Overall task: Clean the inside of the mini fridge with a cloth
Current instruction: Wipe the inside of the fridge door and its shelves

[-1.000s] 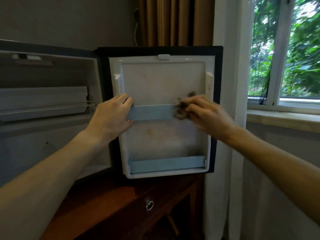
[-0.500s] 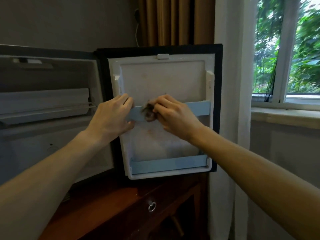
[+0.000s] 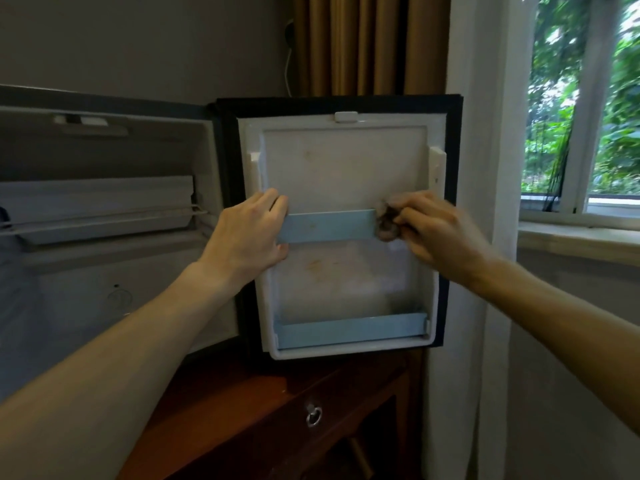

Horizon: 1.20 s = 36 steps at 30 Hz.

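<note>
The mini fridge door [image 3: 341, 161] stands wide open, its white inner liner facing me with brownish stains. A pale blue upper rail [image 3: 329, 225] crosses the liner at mid height. My left hand [image 3: 247, 235] grips the rail's left end, fingers curled over its top. My right hand [image 3: 433, 230] holds a small dark bunched cloth [image 3: 387, 221] and presses it against the rail's right end. A second blue rail [image 3: 349, 330] runs along the door's bottom. The fridge interior [image 3: 104, 216] lies open on the left.
A white shelf and freezer flap [image 3: 97, 206] sit inside the fridge. It stands on a reddish wooden cabinet [image 3: 242, 403] with a metal ring pull [image 3: 313, 415]. A white sheer curtain [image 3: 485, 237] hangs right of the door, beside a window [image 3: 585, 109] and sill.
My right hand wiped the cloth along the upper rail leftward to near my left hand, then back to the right end. My left hand kept its grip on the rail.
</note>
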Each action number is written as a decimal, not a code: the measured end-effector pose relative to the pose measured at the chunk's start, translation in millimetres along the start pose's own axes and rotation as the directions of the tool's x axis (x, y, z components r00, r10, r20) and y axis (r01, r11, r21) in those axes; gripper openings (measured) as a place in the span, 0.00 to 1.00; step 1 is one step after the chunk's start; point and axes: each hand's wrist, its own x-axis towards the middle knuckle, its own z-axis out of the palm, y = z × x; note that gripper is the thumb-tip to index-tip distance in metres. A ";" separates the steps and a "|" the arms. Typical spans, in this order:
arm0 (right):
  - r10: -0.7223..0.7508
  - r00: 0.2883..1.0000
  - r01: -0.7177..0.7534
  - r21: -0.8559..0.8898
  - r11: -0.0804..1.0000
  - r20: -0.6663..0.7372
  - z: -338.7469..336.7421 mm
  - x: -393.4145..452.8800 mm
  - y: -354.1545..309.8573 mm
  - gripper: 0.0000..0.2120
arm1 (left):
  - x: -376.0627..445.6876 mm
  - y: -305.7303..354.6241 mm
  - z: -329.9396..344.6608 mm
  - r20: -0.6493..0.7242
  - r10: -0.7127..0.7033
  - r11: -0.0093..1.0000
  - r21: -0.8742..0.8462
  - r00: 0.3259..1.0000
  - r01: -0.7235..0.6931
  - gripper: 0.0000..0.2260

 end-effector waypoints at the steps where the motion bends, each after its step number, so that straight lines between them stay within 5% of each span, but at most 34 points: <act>1: -0.023 1.000 0.023 0.011 1.000 -0.017 8.8 10.8 -12.9 0.11 | 1.0 0.9 0.2 0.002 0.002 1.000 0.002 1.000 -0.002 0.17; 7: -0.133 0.989 0.137 0.064 0.989 -0.062 31.8 51.9 -58.2 0.07 | 1.1 -3.4 -0.2 0.024 0.023 0.999 0.043 0.999 -0.024 0.18; 16: -0.023 0.995 0.030 -0.068 0.997 0.100 -22.6 -21.7 33.3 0.09 | -2.1 -5.9 -2.0 0.010 0.042 0.999 0.021 0.999 -0.042 0.17; 28: -0.121 0.992 0.122 0.055 0.991 -0.021 24.0 51.1 -57.7 0.08 | 1.6 0.0 -4.4 0.056 -0.001 0.999 0.038 0.998 -0.001 0.18; 36: -0.034 0.987 0.046 -0.074 0.996 0.157 -31.7 -19.4 29.5 0.11 | 0.7 -0.9 -6.6 0.061 0.000 0.999 0.037 0.998 -0.002 0.16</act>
